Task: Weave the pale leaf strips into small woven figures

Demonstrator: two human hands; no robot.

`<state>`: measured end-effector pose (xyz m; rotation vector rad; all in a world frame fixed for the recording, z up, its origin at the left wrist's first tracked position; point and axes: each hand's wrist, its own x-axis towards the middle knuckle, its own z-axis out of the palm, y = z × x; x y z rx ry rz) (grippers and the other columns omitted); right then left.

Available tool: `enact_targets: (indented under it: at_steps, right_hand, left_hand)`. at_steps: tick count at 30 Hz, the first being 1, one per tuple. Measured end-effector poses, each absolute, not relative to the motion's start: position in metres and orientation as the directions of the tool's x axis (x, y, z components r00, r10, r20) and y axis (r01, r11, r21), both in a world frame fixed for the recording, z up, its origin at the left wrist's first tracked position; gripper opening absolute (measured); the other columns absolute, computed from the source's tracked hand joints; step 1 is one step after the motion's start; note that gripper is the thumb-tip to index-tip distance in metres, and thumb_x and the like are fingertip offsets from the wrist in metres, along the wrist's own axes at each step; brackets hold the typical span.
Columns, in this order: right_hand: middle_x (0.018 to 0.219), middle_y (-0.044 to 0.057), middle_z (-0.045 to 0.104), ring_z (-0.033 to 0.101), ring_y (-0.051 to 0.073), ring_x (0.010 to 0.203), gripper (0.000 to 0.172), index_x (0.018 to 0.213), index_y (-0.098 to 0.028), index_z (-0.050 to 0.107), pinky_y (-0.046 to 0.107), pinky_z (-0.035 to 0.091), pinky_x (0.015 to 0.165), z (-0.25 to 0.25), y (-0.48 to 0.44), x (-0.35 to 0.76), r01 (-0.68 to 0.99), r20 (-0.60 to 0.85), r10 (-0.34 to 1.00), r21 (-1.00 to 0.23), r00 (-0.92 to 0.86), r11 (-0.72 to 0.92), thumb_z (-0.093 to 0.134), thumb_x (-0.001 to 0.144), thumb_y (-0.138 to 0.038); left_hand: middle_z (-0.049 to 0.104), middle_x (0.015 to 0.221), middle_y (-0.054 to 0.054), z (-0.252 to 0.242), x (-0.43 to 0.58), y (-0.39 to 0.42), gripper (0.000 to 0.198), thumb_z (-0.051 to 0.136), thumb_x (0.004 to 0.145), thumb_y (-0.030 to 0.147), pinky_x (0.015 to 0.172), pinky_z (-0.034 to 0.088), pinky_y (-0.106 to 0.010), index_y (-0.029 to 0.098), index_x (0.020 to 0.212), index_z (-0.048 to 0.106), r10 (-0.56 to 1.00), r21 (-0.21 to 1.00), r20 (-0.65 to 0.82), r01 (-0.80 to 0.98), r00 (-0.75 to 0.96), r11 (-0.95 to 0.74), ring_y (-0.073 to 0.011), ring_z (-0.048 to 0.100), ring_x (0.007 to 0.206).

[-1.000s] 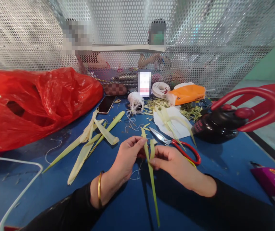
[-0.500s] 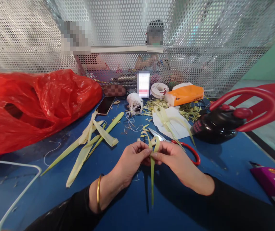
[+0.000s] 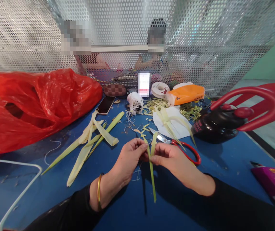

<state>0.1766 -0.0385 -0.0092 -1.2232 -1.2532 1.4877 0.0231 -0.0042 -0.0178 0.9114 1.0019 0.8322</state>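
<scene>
My left hand [image 3: 132,157] and my right hand [image 3: 176,162] meet over the blue table, both pinching a green leaf strip [image 3: 152,175] at its middle. One narrow end hangs down toward me; above my fingers two pieces spread apart in a V. Just beyond my right hand lie scissors [image 3: 164,140] with red handles, partly hidden by that hand. Small leaf scraps [image 3: 145,127] lie past my fingertips. To the left of my left hand rest several pale husk leaves [image 3: 81,162].
A red plastic bag [image 3: 43,106] fills the left side, near a phone [image 3: 106,105]. Beyond my hands are white thread [image 3: 135,102], a ribbon spool [image 3: 160,89], an orange tissue pack [image 3: 186,94] and white paper [image 3: 172,123]. At right stand a black pot [image 3: 216,126] and a purple box [image 3: 274,183].
The upper right piece of the leaf strip was curled over in a loop and now stands straighter. The lower end has swung slightly right, and my fingertips are a little farther apart.
</scene>
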Motion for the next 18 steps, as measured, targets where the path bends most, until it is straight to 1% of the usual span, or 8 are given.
enact_targets:
  at_steps: [3,6,8,13,16,18]
  right_hand:
    - [0.062,-0.004,0.055,0.050,0.012,0.062,0.016,0.065,-0.018,0.058,0.027,0.041,0.063,-0.0106,-0.0382,0.1770,-0.007,-0.164,0.973,-0.986,-0.160,-0.167,0.068,0.077,-0.024]
    - [0.062,-0.004,0.055,0.051,0.012,0.061,0.020,0.066,-0.018,0.056,0.027,0.041,0.061,-0.0116,-0.0380,0.1772,-0.063,-0.181,0.974,-0.980,-0.138,-0.191,0.071,0.075,-0.029]
    - [0.062,-0.004,0.055,0.051,0.012,0.061,0.021,0.066,-0.018,0.056,0.027,0.042,0.061,-0.0117,-0.0381,0.1771,-0.067,-0.178,0.974,-0.980,-0.137,-0.188,0.071,0.075,-0.030]
    - [0.062,-0.005,0.052,0.051,0.011,0.061,0.020,0.066,-0.019,0.055,0.026,0.042,0.062,-0.0095,-0.0392,0.1781,-0.032,-0.076,0.993,-0.996,-0.090,-0.079,0.067,0.080,-0.028]
    - [0.063,-0.004,0.055,0.054,0.013,0.063,0.018,0.068,-0.020,0.056,0.027,0.044,0.064,-0.0072,-0.0395,0.1797,-0.028,-0.029,0.998,-0.999,-0.063,-0.031,0.066,0.081,-0.028]
    - [0.065,-0.004,0.056,0.054,0.013,0.064,0.017,0.069,-0.019,0.058,0.027,0.044,0.065,-0.0059,-0.0393,0.1799,-0.035,-0.028,0.997,-0.999,-0.071,-0.030,0.066,0.081,-0.029]
  left_hand:
    - [0.059,0.058,0.002,-0.0150,0.0231,-0.0058,0.023,0.068,0.077,0.034,0.058,0.046,-0.022,0.015,0.073,0.056,0.867,0.900,-0.331,-0.151,0.372,0.408,-0.0086,0.055,0.053]
    - [0.062,0.063,0.000,-0.0106,0.0240,-0.0077,0.024,0.072,0.074,0.034,0.060,0.046,-0.022,0.015,0.072,0.057,0.822,0.893,-0.342,-0.114,0.455,0.435,-0.0112,0.061,0.060]
    - [0.064,0.064,-0.001,-0.0094,0.0245,-0.0082,0.026,0.074,0.072,0.035,0.060,0.046,-0.022,0.016,0.071,0.056,0.806,0.886,-0.350,-0.112,0.477,0.451,-0.0125,0.064,0.062]
    - [0.064,0.064,-0.001,-0.0136,0.0240,-0.0065,0.027,0.072,0.074,0.037,0.060,0.047,-0.022,0.016,0.071,0.055,0.806,0.855,-0.371,-0.168,0.460,0.490,-0.0098,0.059,0.056]
    - [0.064,0.062,-0.001,-0.0155,0.0232,-0.0054,0.026,0.070,0.076,0.036,0.056,0.045,-0.022,0.016,0.072,0.055,0.822,0.860,-0.364,-0.180,0.438,0.477,-0.0091,0.057,0.053]
    - [0.063,0.062,0.000,-0.0157,0.0230,-0.0052,0.025,0.070,0.076,0.036,0.055,0.044,-0.022,0.016,0.073,0.054,0.842,0.874,-0.349,-0.180,0.412,0.451,-0.0091,0.056,0.053]
